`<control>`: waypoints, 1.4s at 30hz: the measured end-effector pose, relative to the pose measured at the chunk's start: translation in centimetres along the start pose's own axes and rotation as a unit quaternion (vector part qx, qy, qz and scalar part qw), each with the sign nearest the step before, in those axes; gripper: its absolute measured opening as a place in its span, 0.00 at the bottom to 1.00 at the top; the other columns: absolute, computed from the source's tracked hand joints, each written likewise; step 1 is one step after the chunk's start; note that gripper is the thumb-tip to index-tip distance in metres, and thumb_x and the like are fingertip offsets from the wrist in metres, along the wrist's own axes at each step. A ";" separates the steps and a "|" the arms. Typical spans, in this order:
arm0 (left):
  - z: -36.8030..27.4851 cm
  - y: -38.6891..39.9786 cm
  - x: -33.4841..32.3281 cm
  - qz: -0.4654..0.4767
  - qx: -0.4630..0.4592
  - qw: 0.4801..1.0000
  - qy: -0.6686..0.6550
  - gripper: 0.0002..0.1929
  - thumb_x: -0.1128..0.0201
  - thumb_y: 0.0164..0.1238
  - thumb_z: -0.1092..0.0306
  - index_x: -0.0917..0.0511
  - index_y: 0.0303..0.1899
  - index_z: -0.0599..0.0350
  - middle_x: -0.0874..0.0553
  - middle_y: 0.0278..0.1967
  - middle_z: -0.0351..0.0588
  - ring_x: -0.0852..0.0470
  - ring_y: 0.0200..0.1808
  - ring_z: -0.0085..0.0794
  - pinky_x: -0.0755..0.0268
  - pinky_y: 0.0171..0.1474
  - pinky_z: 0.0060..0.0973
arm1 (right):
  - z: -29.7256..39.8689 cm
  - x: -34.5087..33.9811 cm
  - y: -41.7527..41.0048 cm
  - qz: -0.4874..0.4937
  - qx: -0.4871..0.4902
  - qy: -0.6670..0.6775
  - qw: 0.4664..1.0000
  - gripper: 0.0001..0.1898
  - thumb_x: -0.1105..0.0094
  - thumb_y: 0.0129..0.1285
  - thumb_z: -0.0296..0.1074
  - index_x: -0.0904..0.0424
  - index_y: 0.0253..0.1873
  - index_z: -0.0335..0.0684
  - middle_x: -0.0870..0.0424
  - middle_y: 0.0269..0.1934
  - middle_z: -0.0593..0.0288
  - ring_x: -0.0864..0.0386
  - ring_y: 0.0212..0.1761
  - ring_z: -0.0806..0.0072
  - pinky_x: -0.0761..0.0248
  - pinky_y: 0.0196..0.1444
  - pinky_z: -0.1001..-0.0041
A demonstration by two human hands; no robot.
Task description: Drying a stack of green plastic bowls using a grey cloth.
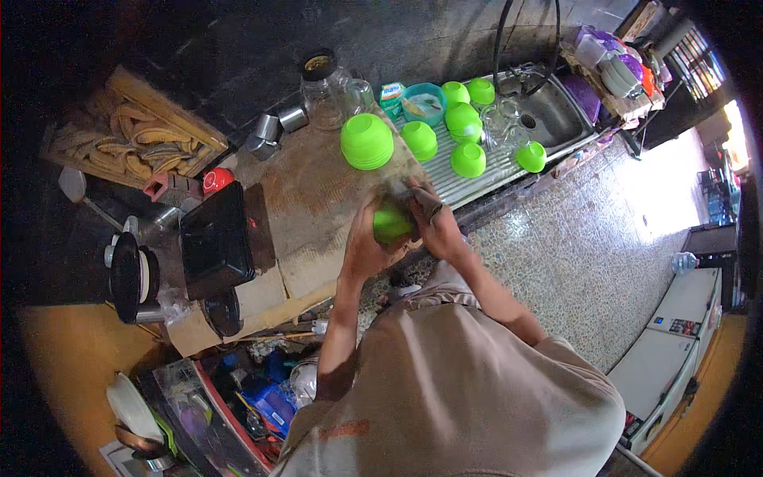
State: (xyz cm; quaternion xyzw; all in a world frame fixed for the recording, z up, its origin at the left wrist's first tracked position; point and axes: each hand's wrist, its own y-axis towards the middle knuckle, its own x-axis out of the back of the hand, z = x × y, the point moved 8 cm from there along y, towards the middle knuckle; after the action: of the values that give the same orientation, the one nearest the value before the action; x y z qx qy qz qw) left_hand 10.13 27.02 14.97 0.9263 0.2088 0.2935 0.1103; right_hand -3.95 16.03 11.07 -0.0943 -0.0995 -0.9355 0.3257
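Note:
In front of my body, my left hand [365, 245] grips a bright green bowl [390, 224] by its side. My right hand [435, 220] is at the bowl's other side, its fingers curled at the rim. Something greyish and blurred, possibly a cloth, shows by the right fingers; I cannot tell what it is. Just beyond the hands, a stack of upside-down green bowls [366, 143] rests on the worn counter board [310, 197]. More green bowls, one of them [468, 160] close by, sit on the ribbed steel drainboard [444, 186].
A teal basin [424, 102] with suds, glass mugs [503, 122] and a steel sink [548, 113] lie to the right. Glass jars [328, 95] and metal cups [268, 128] line the back. Black trays [214, 244] and a carved wooden panel [143, 134] are on the left.

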 end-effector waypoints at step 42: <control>-0.2 -0.8 -0.3 0.011 0.004 0.995 0.103 0.56 0.06 0.44 0.56 0.27 0.78 0.62 0.25 0.73 0.64 0.28 0.75 0.66 0.32 0.79 0.57 | 1.3 1.2 -0.6 -0.030 -0.017 0.041 0.999 0.24 0.39 0.79 0.19 0.22 0.77 0.34 0.17 0.69 0.48 0.19 0.74 0.56 0.33 0.80 0.68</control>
State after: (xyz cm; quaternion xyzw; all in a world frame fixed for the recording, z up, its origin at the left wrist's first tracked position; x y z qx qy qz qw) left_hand 9.55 27.67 14.70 0.8940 0.2098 0.3875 0.0808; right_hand -5.12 16.11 12.57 -0.0581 -0.0731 -0.9493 0.3001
